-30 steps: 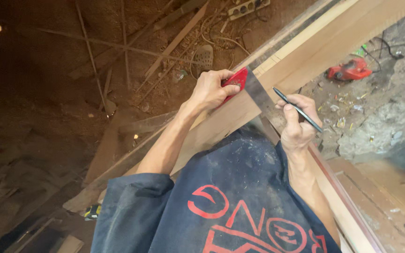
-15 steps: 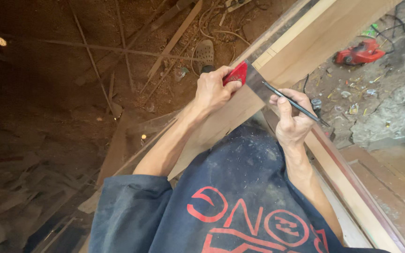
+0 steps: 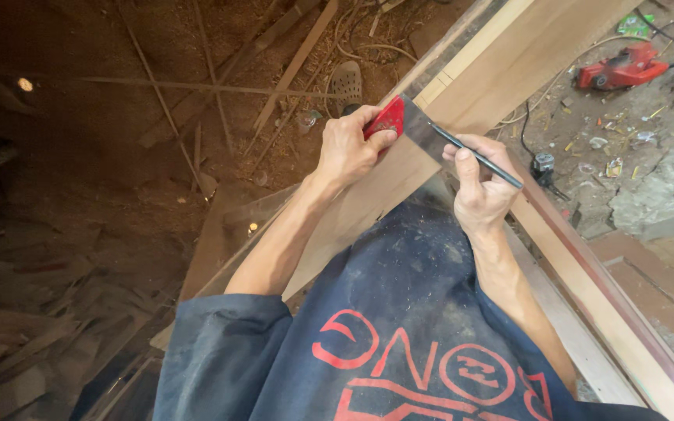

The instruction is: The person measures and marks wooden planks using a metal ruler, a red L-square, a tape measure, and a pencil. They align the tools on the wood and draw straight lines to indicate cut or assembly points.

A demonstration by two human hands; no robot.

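Left hand (image 3: 349, 148) curled over the red handle of a try square (image 3: 399, 123), thumb pressed along its near edge, holding the stock against the side of a long pale wooden board (image 3: 501, 74) that runs diagonally from lower left to upper right. Square's grey metal blade lies flat across the board face, reaching toward the right hand (image 3: 477, 191). Right hand closed around a dark pencil (image 3: 477, 156), pinched between thumb and fingers, its tip at the blade's edge (the point itself is too fine to make out, and whether it touches the wood cannot be told). Board's lower end is hidden behind the forearms and the dusty blue shirt (image 3: 399, 312); its upper end is cut off by the frame. A second timber with a reddish edge (image 3: 610, 312) runs beside the right forearm. Beyond, on the littered ground: a red power tool (image 3: 622, 68), a grey sandal (image 3: 346, 80), probably rubber, and thin wood strips (image 3: 290, 66). Left side is dark, details lost.
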